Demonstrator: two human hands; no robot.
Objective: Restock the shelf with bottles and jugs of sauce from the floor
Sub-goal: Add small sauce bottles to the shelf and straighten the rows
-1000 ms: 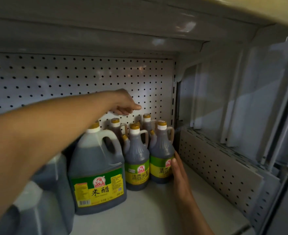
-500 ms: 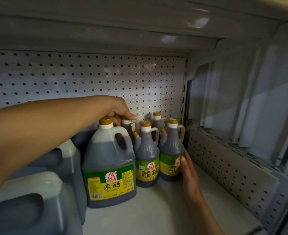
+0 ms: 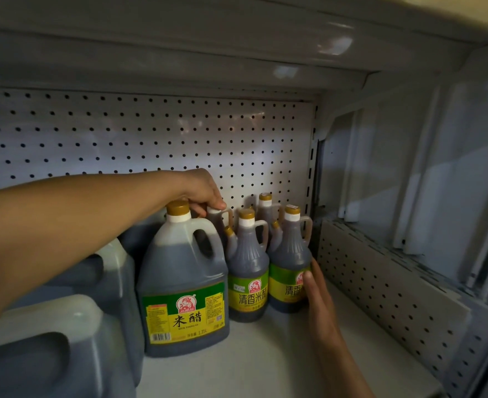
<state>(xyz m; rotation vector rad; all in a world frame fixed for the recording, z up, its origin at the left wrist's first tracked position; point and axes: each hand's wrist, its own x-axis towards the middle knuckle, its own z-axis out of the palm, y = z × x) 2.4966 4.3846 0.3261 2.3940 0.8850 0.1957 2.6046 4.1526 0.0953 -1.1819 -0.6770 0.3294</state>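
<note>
While the person leans into the white metal shelf (image 3: 265, 369), the left hand (image 3: 202, 191) reaches over the row, and its fingers (image 3: 217, 203) curl down onto the top of a small dark bottle at the back (image 3: 218, 222), hiding its cap. Just in front stands the big dark plastic jug with a gold cap and a moulded handle (image 3: 184, 280); its green and yellow label shows a red round logo, the large characters 米醋 and "1.75L". To its right stand two smaller dark handled bottles: the middle one (image 3: 248, 271) has a label reading 清香米醋. The right one (image 3: 290, 262) shows only 清香, because the right hand (image 3: 316, 294) lies flat against its side, fingers straight and pressed together. More gold-capped bottles (image 3: 265, 208) stand behind, against the white pegboard back wall (image 3: 122, 139). Two more large dark jugs (image 3: 50, 354) fill the left corner, labels not visible.
</note>
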